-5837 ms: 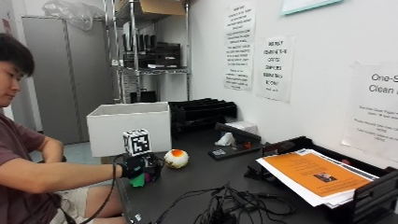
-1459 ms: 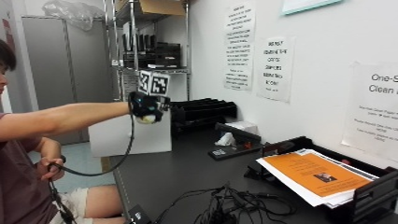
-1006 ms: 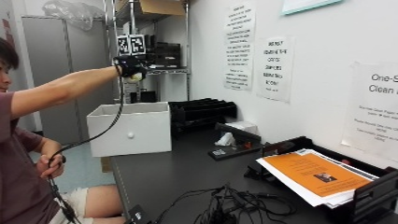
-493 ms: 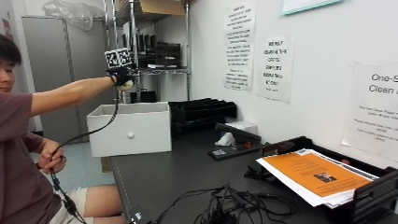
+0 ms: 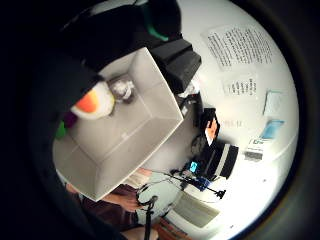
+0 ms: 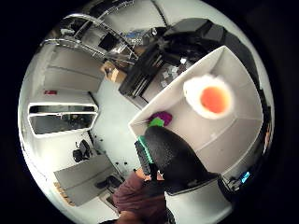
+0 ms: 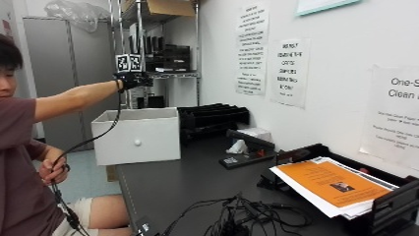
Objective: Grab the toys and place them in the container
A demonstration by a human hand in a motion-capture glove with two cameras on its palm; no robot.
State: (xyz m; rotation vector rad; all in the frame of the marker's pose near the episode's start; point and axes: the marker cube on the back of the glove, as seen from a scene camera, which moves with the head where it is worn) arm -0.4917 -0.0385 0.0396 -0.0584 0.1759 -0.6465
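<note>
Hand (image 7: 134, 78) raised higher, ball (image 6: 208, 96) released

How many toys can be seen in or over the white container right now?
3: an orange-and-white ball just above the container, a purple and green toy in one corner, and a grey one on its floor. More may be hidden.

Matt white container (image 7: 137, 137); smooth dark table (image 7: 190, 182); paper sheets (image 7: 327, 184).

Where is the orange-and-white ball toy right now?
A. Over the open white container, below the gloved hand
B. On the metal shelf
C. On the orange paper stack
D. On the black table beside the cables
A: both palm views show the orange-and-white ball inside the outline of the white container, under the raised gloved right hand.
</note>
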